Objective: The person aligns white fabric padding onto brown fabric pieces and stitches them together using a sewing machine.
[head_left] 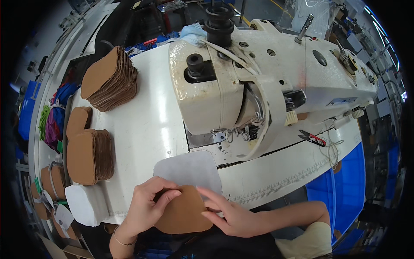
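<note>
My left hand (148,202) pinches the left edge of a brown leather-like cut piece (183,213) at the table's front edge. My right hand (230,213) lies with flat fingers on the right side of the same piece. The brown piece overlaps the near edge of a light grey rounded pad (189,168) that lies flat in front of the sewing machine (258,82). The machine's needle area (241,134) is just beyond the grey pad.
Stacks of brown cut pieces stand at the left: a tall one (110,80) far back and another (90,155) nearer. A white stack (86,205) sits at the front left. Red-handled snips (312,138) lie to the right. A blue bin (340,185) is below the table's right.
</note>
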### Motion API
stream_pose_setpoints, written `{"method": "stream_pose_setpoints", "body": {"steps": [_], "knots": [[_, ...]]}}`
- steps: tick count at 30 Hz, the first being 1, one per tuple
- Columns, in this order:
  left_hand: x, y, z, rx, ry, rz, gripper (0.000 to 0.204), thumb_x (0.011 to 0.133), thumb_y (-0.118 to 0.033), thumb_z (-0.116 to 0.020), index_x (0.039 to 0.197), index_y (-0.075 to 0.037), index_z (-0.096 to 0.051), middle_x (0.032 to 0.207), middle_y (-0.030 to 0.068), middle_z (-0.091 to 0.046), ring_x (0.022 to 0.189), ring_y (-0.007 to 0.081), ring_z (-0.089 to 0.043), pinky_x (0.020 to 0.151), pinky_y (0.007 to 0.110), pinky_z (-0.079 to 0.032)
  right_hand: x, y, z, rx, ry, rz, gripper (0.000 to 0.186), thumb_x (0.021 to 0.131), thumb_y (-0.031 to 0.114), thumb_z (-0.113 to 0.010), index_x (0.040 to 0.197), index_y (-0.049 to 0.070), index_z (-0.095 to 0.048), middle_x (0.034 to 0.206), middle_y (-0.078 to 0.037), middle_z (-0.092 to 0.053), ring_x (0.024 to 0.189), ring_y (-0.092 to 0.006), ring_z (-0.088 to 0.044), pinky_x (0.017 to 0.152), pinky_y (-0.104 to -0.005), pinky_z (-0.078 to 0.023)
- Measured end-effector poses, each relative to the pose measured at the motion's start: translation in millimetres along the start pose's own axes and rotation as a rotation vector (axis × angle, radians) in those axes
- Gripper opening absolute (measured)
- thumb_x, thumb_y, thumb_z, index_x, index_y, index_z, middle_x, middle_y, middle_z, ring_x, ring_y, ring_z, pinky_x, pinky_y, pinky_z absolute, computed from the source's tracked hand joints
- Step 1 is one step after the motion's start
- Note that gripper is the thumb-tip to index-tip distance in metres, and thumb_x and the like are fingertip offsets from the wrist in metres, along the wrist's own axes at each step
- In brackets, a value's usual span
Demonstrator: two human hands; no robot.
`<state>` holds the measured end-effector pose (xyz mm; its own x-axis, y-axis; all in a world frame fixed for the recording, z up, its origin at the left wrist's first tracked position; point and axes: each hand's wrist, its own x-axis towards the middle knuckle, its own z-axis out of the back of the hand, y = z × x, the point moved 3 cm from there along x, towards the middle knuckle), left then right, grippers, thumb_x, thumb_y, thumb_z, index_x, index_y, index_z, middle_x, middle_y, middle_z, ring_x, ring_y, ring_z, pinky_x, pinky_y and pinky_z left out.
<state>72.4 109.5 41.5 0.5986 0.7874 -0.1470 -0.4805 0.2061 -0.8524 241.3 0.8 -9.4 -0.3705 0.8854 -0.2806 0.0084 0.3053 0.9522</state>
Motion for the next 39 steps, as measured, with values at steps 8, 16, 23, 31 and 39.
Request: {"method": "stream_pose_setpoints", "body": {"steps": [8, 16, 23, 31, 39], "knots": [[54.4, -11.4, -10.4, 0.148, 0.032, -0.102, 0.010, 0.086, -0.005, -0.068, 0.094, 0.000, -0.066, 0.081, 0.0126, -0.065, 0.069, 0.0259, -0.061, 0.064, 0.031, -0.049, -3.7, 17.5, 42.7, -1.543, -0.210, 0.959, 0.041, 0.081, 0.011, -0.055, 0.118, -0.005, -0.064, 0.106, -0.010, -0.062, 0.093, -0.0199, -0.060, 0.081, -0.0336, -0.050], [77.2, 18.0, -28.3, 0.117, 0.001, -0.069, 0.019, 0.076, 0.001, -0.067, 0.095, 0.002, -0.070, 0.084, 0.0223, -0.068, 0.072, 0.0369, -0.063, 0.066, 0.039, -0.051, 13.3, 12.8, 57.0, -1.553, -0.093, 1.056, 0.041, 0.074, 0.018, -0.055, 0.100, -0.011, -0.068, 0.106, -0.018, -0.066, 0.101, -0.0311, -0.062, 0.090, -0.0383, -0.049], [66.2, 52.1, -19.5, 0.106, 0.276, 0.118, 0.035, 0.086, -0.011, -0.062, 0.121, -0.002, -0.059, 0.108, 0.0147, -0.067, 0.098, 0.0266, -0.065, 0.089, 0.038, -0.052, 6.4, 18.1, 60.1, -1.727, -0.128, 0.964, 0.041, 0.074, 0.018, -0.055, 0.099, -0.011, -0.068, 0.108, -0.021, -0.066, 0.104, -0.0331, -0.063, 0.091, -0.0389, -0.050], [70.4, 40.4, -31.4, -0.036, -0.096, -0.145, 0.019, 0.085, -0.014, -0.071, 0.102, -0.006, -0.068, 0.089, 0.0111, -0.069, 0.069, 0.0235, -0.065, 0.065, 0.035, -0.053, 10.2, 14.8, 60.0, -1.563, -0.106, 0.999, 0.042, 0.073, 0.019, -0.055, 0.099, -0.011, -0.068, 0.107, -0.021, -0.066, 0.104, -0.0333, -0.063, 0.091, -0.0399, -0.050], [71.8, 34.9, -27.5, 0.290, 0.087, -0.068, 0.032, 0.082, -0.007, -0.066, 0.114, 0.001, -0.065, 0.104, 0.0178, -0.070, 0.094, 0.0301, -0.067, 0.082, 0.037, -0.052, 9.4, 15.0, 60.4, -1.695, -0.197, 1.009, 0.044, 0.072, 0.020, -0.055, 0.100, -0.011, -0.068, 0.107, -0.021, -0.066, 0.104, -0.0334, -0.063, 0.092, -0.0406, -0.050]]}}
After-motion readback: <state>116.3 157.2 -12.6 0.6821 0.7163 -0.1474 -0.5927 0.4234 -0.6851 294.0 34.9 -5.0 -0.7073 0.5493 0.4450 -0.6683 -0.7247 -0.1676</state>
